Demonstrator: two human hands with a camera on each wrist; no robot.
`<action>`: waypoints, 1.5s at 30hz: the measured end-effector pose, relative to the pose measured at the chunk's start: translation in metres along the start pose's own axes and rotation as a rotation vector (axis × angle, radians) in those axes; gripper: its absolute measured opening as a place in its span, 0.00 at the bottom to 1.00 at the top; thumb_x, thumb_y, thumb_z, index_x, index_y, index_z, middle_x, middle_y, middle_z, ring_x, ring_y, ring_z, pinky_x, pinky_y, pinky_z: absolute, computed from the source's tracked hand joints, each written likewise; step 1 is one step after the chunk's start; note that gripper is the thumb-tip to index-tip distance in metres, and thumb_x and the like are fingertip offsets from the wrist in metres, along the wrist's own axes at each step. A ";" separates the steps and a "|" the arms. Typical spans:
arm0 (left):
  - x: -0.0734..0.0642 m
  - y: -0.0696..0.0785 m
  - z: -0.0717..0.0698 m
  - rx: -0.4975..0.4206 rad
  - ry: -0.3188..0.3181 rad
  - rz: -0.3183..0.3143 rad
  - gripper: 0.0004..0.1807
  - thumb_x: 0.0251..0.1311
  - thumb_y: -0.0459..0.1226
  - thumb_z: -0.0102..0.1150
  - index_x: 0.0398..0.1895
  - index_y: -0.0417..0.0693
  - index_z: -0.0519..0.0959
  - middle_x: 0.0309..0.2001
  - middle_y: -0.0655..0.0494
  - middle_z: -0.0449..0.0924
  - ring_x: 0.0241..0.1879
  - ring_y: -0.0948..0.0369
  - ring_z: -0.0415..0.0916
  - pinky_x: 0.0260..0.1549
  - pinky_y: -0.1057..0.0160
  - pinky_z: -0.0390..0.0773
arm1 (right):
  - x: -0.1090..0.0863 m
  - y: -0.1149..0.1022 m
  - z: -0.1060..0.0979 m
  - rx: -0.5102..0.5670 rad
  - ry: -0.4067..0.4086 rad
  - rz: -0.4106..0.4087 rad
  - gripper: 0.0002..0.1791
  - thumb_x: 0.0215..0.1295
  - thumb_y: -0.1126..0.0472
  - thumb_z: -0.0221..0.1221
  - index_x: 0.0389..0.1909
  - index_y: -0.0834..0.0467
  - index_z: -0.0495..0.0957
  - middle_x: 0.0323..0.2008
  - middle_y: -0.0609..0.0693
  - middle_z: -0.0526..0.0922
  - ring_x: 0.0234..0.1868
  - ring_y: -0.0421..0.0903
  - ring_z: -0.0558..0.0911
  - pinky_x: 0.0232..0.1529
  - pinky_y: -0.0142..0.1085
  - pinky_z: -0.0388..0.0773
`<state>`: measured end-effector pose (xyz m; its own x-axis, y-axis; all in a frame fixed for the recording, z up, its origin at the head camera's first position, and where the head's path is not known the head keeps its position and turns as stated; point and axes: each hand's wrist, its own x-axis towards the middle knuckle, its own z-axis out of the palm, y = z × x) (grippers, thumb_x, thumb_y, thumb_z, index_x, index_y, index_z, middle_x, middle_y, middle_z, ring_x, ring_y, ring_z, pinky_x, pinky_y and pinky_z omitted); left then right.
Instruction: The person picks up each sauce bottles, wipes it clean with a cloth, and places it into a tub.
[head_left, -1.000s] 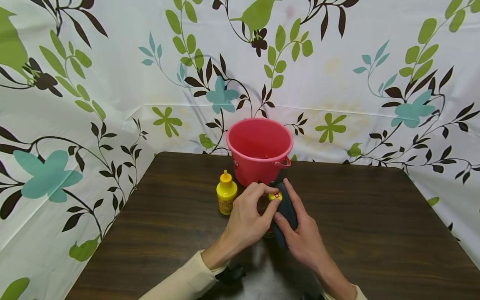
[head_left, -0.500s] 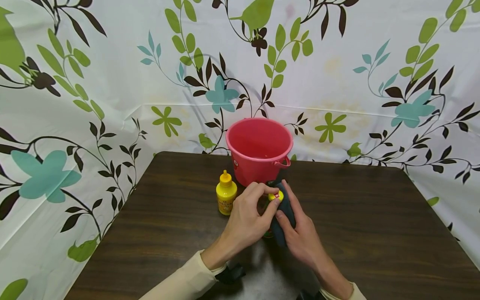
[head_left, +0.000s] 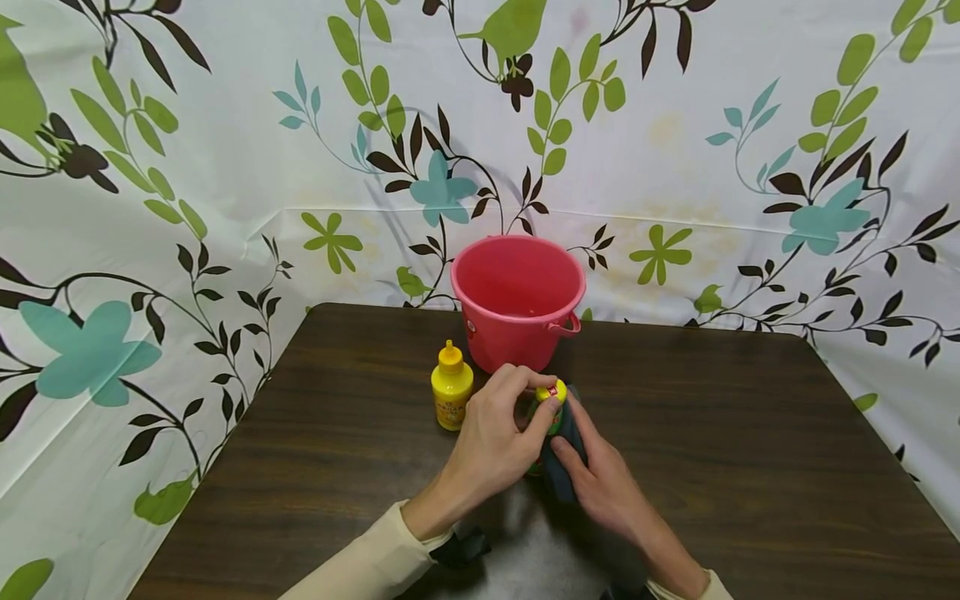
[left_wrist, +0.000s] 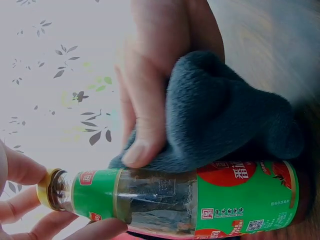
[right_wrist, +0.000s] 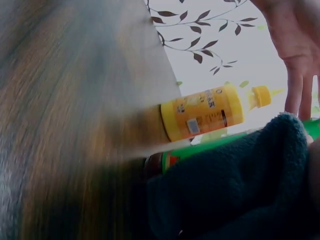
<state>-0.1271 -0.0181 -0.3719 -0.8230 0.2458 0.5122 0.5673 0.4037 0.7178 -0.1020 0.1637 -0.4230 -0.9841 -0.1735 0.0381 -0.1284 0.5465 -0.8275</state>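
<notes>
Holding cloth (left_wrist: 230, 110) against bottle (left_wrist: 155, 200), right table edge (head_left: 870, 442) well apart

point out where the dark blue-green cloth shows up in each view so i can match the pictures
Head: the cloth is below and right of centre, held by the right hand.
Left wrist: the cloth is right of centre, just above the green-labelled bottle.
Right wrist: the cloth is at lower right, partly covering that bottle.
Shared landmark: the green-labelled bottle, seen in all three.

Head view forward and down, sideways wrist close-ups, sharing the cloth (left_wrist: 215, 115)
</notes>
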 end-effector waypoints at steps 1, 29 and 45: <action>0.000 0.000 0.000 -0.002 -0.001 -0.001 0.12 0.69 0.38 0.67 0.53 0.50 0.85 0.48 0.57 0.84 0.32 0.58 0.76 0.30 0.70 0.77 | 0.000 0.002 0.000 -0.007 -0.009 0.008 0.38 0.83 0.47 0.52 0.87 0.41 0.47 0.80 0.59 0.68 0.76 0.63 0.72 0.72 0.68 0.69; 0.001 0.000 0.000 -0.001 -0.015 -0.015 0.12 0.69 0.38 0.67 0.53 0.51 0.84 0.51 0.57 0.84 0.38 0.62 0.78 0.33 0.69 0.78 | 0.011 0.037 0.000 -0.225 -0.199 0.013 0.40 0.80 0.44 0.54 0.86 0.49 0.53 0.81 0.65 0.61 0.84 0.71 0.50 0.72 0.81 0.42; 0.001 -0.001 0.000 -0.033 -0.023 -0.011 0.12 0.69 0.38 0.67 0.53 0.49 0.83 0.52 0.56 0.84 0.38 0.60 0.79 0.32 0.70 0.79 | 0.010 0.012 -0.010 -0.047 -0.098 0.118 0.34 0.81 0.57 0.55 0.84 0.45 0.58 0.78 0.59 0.70 0.78 0.63 0.70 0.75 0.68 0.65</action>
<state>-0.1287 -0.0184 -0.3714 -0.8295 0.2620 0.4932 0.5584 0.3778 0.7385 -0.1144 0.1768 -0.4273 -0.9764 -0.1836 -0.1142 -0.0208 0.6054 -0.7957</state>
